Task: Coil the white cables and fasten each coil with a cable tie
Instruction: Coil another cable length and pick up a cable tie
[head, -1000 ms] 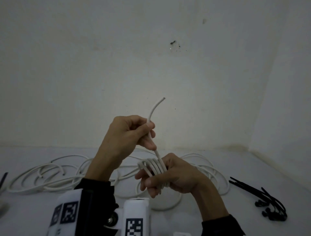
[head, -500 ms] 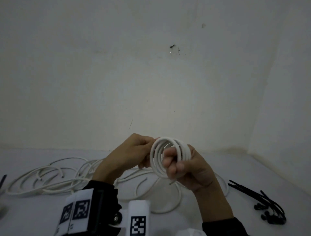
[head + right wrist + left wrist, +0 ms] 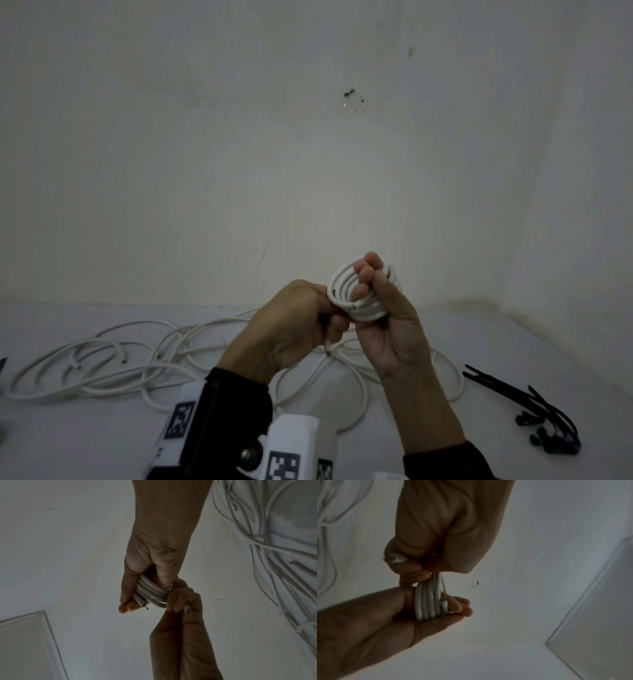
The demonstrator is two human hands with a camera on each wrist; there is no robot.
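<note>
A small tight coil of white cable point(image 3: 356, 291) is held up in front of the wall. My right hand point(image 3: 380, 301) grips it, fingers through its middle and thumb outside. My left hand point(image 3: 308, 322) is closed on the cable's free end point(image 3: 328, 350), which pokes out below the fist, right beside the coil. In the left wrist view the coil point(image 3: 428, 601) sits in the right hand's palm under the left hand point(image 3: 443, 540). The right wrist view shows the coil point(image 3: 150, 592) and a second cut end point(image 3: 142, 603) by the right fingertips.
Several loose white cables point(image 3: 113, 370) sprawl over the white table to the left and under my hands. A bunch of black cable ties point(image 3: 541, 414) lies on the table at the right. A bare wall stands close behind.
The tail that stuck up from my left hand is now wound in. The right hand has raised and turned the coil, and the left hand has come down beside it.
</note>
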